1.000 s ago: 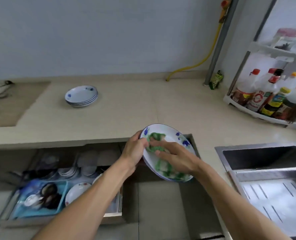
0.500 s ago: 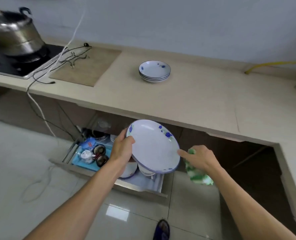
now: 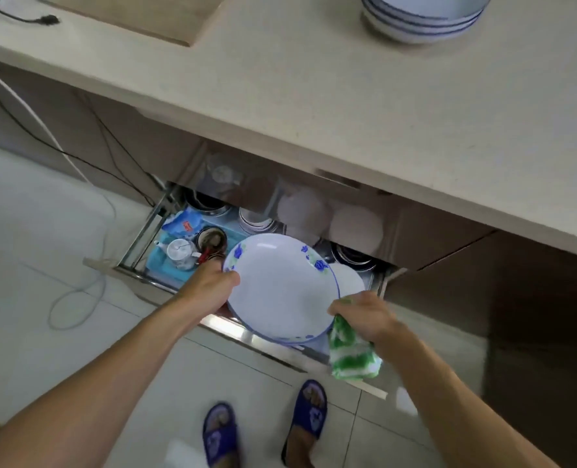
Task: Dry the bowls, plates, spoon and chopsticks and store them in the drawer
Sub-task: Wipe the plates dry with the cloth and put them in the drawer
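Nearest the viewer, two feet in blue slippers are standing on the pale tiled floor. Above them, the left hand is gripping the left rim of a white plate with blue flowers, thumb curled over the edge, while the right hand is clutching a green-and-white cloth in closed fingers just beside the plate's right rim; whether it is touching the plate cannot be told. The plate is hovering, slightly tilted, over the front of the open drawer, whose metal front edge is lying just below it. Another white plate is showing in the drawer behind the held one, and a blue tray with a small teapot and a cup is filling the drawer's left part. Farther back, bowls and pots are sitting in shadow under the desk. On the desk's far side, a stack of blue-rimmed bowls is resting, with a wooden board well apart to the left. Cables are trailing down to the floor.
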The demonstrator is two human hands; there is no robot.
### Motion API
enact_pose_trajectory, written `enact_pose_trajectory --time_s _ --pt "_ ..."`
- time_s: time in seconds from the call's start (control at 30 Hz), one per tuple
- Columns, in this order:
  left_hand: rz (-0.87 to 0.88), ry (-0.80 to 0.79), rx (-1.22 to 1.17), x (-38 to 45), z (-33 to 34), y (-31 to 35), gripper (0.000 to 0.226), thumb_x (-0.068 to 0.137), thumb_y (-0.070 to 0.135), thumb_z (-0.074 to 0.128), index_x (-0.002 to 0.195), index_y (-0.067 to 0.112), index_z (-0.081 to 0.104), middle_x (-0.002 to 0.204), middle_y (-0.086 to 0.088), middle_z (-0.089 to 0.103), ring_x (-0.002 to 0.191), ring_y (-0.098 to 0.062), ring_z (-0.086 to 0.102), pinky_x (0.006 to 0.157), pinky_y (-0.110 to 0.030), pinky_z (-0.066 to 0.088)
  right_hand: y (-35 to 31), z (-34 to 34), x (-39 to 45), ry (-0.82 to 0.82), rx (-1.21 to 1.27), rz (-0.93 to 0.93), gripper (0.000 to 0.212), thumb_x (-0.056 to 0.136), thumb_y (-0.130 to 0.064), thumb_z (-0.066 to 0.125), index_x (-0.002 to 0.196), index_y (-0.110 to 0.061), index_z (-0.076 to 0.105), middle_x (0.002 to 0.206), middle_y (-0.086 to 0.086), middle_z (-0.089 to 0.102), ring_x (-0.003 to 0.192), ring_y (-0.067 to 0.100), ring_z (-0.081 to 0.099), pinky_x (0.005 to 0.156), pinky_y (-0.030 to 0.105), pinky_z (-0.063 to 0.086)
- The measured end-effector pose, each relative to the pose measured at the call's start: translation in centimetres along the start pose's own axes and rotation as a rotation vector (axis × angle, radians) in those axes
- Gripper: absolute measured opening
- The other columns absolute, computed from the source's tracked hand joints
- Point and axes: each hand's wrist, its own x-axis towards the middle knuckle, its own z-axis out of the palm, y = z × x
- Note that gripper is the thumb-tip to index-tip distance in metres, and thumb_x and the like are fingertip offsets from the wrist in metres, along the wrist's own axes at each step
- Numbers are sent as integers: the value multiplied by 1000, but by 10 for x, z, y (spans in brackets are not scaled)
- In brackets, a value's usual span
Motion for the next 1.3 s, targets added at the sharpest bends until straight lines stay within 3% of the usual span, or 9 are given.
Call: enact_pose_trajectory --time_s 0.13,0.23,0.3,0.43,0.6,0.83,1.07,1.2,1.3 --pt "-62 -40 84 74 2 -31 16 88 2 55 88 14 66 94 -13 71 79 -27 67 66 -40 62 12 34 60 -1 -4 93 24 83 -16 68 64 -11 55 63 6 48 60 20 46 56 26 34" --pt "-33 -66 269 132 3 -60 10 87 6 60 92 12 66 89 -8 69 76 -19 62 58 -23 47 17 66 104 33 24 158 21 83 -14 67 67 -9 54 63 7 47 61 21 44 55 26 33" --pt "4 -63 360 165 6 -74 12 84 5 62 92 10 68 92 -10 70 82 -25 64 57 -26 42 20 82 126 63 31 188 21 85 -15 66 68 -8 55 63 5 48 59 20 44 51 24 32" --pt "59 18 554 224 16 -97 10 82 4 61 87 12 62 102 -15 69 96 -33 63 77 -33 48 30 123 174 111 61 229 16 85 -19 65 83 -4 64 78 9 55 68 23 51 59 26 38" --pt "95 -23 627 274 31 -129 31 81 4 56 111 7 62 115 -14 67 109 -35 60 95 -40 51 51 162 217 186 8 238 38 93 -27 58 122 -2 60 102 8 52 91 22 47 78 27 39" --pt "239 25 797 302 51 -158 28 83 3 56 109 9 64 115 -15 66 111 -36 59 89 -40 48 81 183 250 235 -125 266 23 93 -22 57 107 -4 61 103 12 57 95 28 56 76 28 41" --pt "315 17 926 315 70 -176 30 85 5 60 114 8 59 120 -15 61 113 -35 59 89 -40 47 102 194 270 248 -202 293 38 96 -27 53 121 1 58 125 20 63 115 35 60 91 35 48" --pt "337 18 933 324 77 -179 33 85 6 63 117 9 59 118 -15 60 112 -34 58 90 -39 46 103 196 281 271 -297 270 40 101 -30 46 121 2 58 121 21 65 110 33 63 78 28 44" --pt "337 22 929 328 80 -179 33 85 6 63 118 9 59 118 -15 59 111 -33 58 91 -39 46 104 197 286 281 -324 265 43 103 -33 45 123 3 57 122 21 65 112 34 63 83 30 47"
